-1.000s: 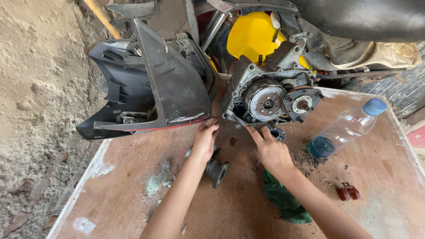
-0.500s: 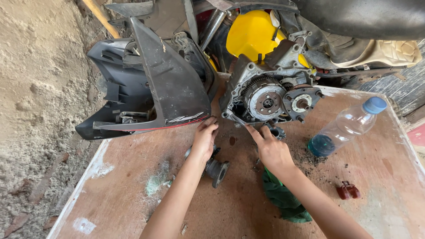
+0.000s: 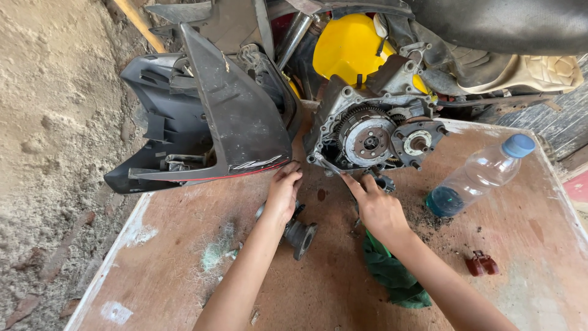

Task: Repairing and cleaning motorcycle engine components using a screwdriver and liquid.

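My left hand [image 3: 283, 195] rests loosely, grip released, on a metal part [image 3: 299, 232] lying on the tabletop [image 3: 184, 245], my right [image 3: 378, 207] points unclenched at the engine [image 3: 367, 138], and 1 bottle [image 3: 478, 176] holds blue liquid.

Scuffed brown wooden surface [image 3: 184, 245] with white-painted edges, dark metal part [image 3: 300, 235], green rag [image 3: 392, 276], plastic bottle [image 3: 478, 176] lying with blue liquid, small red clip [image 3: 481, 263], scattered black grit [image 3: 429, 217]
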